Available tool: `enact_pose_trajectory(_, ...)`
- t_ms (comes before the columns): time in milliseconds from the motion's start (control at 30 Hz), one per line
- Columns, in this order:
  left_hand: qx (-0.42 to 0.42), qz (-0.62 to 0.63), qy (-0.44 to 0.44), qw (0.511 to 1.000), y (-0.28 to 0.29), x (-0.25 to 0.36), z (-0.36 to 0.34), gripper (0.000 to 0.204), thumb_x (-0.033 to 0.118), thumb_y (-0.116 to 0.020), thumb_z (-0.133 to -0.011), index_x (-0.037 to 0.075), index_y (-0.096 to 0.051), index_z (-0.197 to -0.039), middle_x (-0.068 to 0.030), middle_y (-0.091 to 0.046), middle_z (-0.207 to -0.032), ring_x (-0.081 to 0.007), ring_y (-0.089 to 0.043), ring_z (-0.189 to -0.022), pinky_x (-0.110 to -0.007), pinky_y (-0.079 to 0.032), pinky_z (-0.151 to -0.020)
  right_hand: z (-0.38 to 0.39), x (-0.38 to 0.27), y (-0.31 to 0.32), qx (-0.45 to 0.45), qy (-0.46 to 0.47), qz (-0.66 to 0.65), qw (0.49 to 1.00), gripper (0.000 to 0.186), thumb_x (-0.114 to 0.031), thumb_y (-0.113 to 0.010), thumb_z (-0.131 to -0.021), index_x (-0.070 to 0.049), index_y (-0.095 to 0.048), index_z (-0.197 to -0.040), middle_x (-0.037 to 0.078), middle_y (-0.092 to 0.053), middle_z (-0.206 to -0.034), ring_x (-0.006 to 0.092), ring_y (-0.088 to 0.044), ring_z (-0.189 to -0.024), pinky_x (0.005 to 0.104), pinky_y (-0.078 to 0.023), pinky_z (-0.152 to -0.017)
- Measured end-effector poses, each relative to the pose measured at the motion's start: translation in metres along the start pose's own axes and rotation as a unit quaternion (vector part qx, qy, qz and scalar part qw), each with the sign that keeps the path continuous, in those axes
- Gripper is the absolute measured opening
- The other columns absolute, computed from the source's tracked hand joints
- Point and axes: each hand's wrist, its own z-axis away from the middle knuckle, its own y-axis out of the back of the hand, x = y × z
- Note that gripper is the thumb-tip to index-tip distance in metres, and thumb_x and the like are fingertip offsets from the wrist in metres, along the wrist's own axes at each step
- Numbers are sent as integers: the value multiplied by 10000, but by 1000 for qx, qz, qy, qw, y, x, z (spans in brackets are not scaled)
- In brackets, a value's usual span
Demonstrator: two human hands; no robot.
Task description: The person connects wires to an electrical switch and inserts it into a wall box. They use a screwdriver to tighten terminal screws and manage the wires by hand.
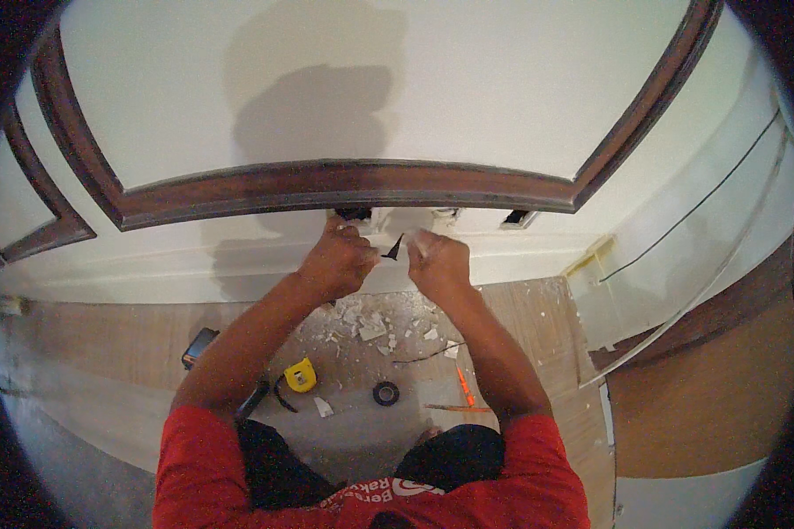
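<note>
At the wall's foot, my left hand is closed in a pinch just below a dark square hole. My right hand faces it, also pinched, its fingertips a little blurred. Between them runs a small, thin black strip, bent to a point. It reaches from the fingertips of one hand to those of the other. Whether it is tape or wire I cannot tell. A roll of black tape lies on the floor below.
White wall chips litter the floor near a thin dark wire. A yellow tape measure, an orange-handled tool and a dark device lie around. Brown moulding crosses above; another cut-out is to the right.
</note>
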Motion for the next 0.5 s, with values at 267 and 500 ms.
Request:
enact_pose_trajectory(267, -22, 8, 26, 999, -8, -7, -6, 119, 204, -599, -827, 124, -686, -814, -114, -649, -758, -333, -611, -857, -595, -354, -958, 55, -50, -20, -68, 85, 21, 994, 214, -136, -644, -768, -50, -641, -963, 145, -630, -676, 344, -641, -627, 464, -509, -572)
enact_pose_trajectory(500, 11, 73, 49, 996, -3, -1, -6, 97, 210, -614, -838, 158, -695, -825, -80, -648, -745, -300, -610, -873, -546, -326, -1009, 54, 22, -50, 4, -154, -134, 979, 148, -149, -602, -885, -23, -676, -864, 160, -620, -653, 300, -633, -573, 384, -462, -513)
